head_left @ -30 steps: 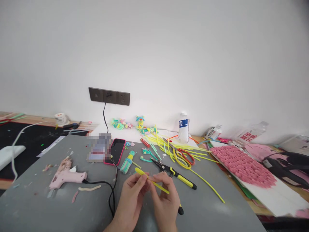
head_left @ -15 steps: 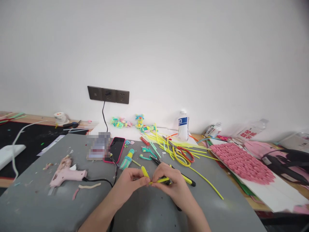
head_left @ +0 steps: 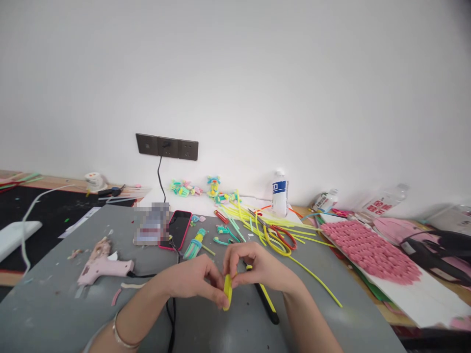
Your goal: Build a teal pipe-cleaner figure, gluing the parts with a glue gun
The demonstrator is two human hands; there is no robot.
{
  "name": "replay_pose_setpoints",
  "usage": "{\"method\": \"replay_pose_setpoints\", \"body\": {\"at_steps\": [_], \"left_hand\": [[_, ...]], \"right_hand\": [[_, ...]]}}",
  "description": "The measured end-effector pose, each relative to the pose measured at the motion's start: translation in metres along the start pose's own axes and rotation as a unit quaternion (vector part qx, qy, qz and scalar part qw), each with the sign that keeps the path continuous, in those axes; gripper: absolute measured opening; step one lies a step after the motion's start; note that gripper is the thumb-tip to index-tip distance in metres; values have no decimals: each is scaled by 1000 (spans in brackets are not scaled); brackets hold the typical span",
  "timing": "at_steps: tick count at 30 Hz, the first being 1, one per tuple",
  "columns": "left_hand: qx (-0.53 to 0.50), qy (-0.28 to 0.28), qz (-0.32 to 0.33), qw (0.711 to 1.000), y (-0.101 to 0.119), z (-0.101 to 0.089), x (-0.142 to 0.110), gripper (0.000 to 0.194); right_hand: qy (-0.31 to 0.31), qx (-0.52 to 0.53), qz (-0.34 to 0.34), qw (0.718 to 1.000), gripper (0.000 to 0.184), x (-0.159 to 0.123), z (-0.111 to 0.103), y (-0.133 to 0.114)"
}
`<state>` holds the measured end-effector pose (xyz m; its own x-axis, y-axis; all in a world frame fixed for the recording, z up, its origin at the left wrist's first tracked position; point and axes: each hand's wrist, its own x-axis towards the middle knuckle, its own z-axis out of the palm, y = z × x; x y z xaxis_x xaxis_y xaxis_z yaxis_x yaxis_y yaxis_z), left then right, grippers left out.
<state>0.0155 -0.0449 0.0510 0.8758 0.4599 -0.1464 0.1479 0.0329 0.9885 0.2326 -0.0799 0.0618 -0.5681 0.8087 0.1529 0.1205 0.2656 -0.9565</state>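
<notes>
A short yellow pipe cleaner point(head_left: 227, 293), folded into a compact upright bundle, is pinched between both hands above the grey table. My left hand point(head_left: 196, 279) is closed on its lower left side with thumb and fingers. From the right, my right hand point(head_left: 250, 264) grips its upper end between thumb and fingertips. Just behind the right hand lie yellow-and-black pliers point(head_left: 268, 304), partly covered by it. Beyond the left hand rests a bundle of turquoise and yellow pipe cleaners point(head_left: 195, 244).
A pink glue gun point(head_left: 106, 268) with a black cord lies at left. Behind are a pink-edged phone point(head_left: 179, 229), loose yellow pipe cleaners point(head_left: 283, 225), scissors point(head_left: 275, 240) and a bottle point(head_left: 280, 195). At right, a pink textured piece point(head_left: 371, 252) lies on white board.
The yellow pipe cleaner was long and fairly straight, then bent, and is now folded into a short bundle. Both wrists have turned inward, with the forearms spread wider.
</notes>
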Motion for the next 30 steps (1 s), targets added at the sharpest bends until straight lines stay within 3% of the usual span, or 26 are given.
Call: {"method": "replay_pose_setpoints", "body": {"at_steps": [4, 7, 10, 13, 17, 22, 30], "left_hand": [[-13, 5, -11, 1000, -1, -3, -2, 12], [-70, 53, -19, 996, -1, 1, -2, 20], [-140, 117, -8, 983, -1, 9, 1, 29], [-183, 219, 39, 958, -5, 18, 6, 31], [-187, 307, 87, 929, -12, 26, 12, 22], [-193, 304, 78, 930, -15, 26, 11, 30], [-166, 176, -18, 970, -23, 19, 2, 34]], "right_hand": [[25, 73, 12, 997, 20, -2, 6, 9], [103, 92, -8, 990, 23, -3, 8, 14], [196, 58, -51, 978, 24, -4, 11, 17], [274, 25, -84, 958, 25, -3, 17, 20], [321, 8, -90, 943, 24, -4, 27, 25], [329, 36, -86, 940, 22, -5, 37, 28], [288, 30, -50, 956, 21, -12, 29, 20]]}}
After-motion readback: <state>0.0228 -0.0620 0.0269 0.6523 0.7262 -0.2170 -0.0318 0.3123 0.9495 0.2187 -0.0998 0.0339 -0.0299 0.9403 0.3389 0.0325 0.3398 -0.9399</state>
